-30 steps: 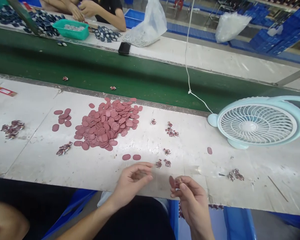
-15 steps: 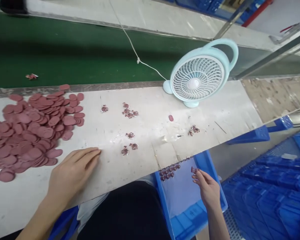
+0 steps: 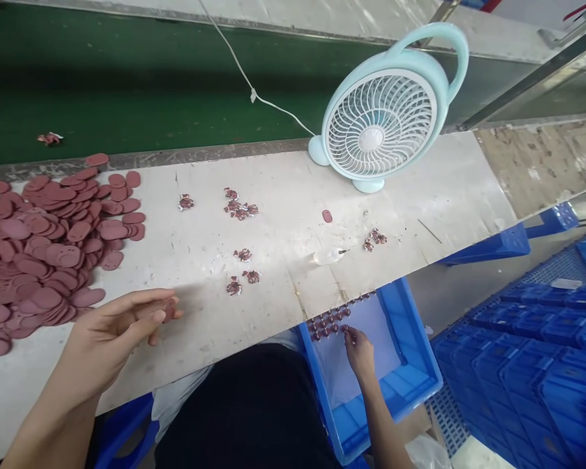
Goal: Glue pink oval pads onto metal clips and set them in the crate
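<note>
Dozens of oval discs (image 3: pixel 49 260), too many to count, lie heaped at the left; they look thin, light and fairly stiff, best taken by the rim. Just right of them, the left hand (image 3: pixel 105 345) pinches one reddish disc (image 3: pixel 169 310) between thumb and fingers, above the bench (image 3: pixel 200 176). Next I count four separate crumpled bits (image 3: pixel 243 255), one far, three near, probably light and easily bent, and one far clump (image 3: pixel 239 207). Then come one lone disc (image 3: pixel 327 215), one bottle (image 3: pixel 328 256) and one blue tray (image 3: pixel 395 391), where the right hand (image 3: pixel 360 355) pinches one small piece (image 3: pixel 346 329) by the rows (image 3: pixel 329 324), partly hidden, so uncounted. Farther over stand one fan (image 3: pixel 378 124) and, nearer, one clump (image 3: pixel 375 239).
</note>
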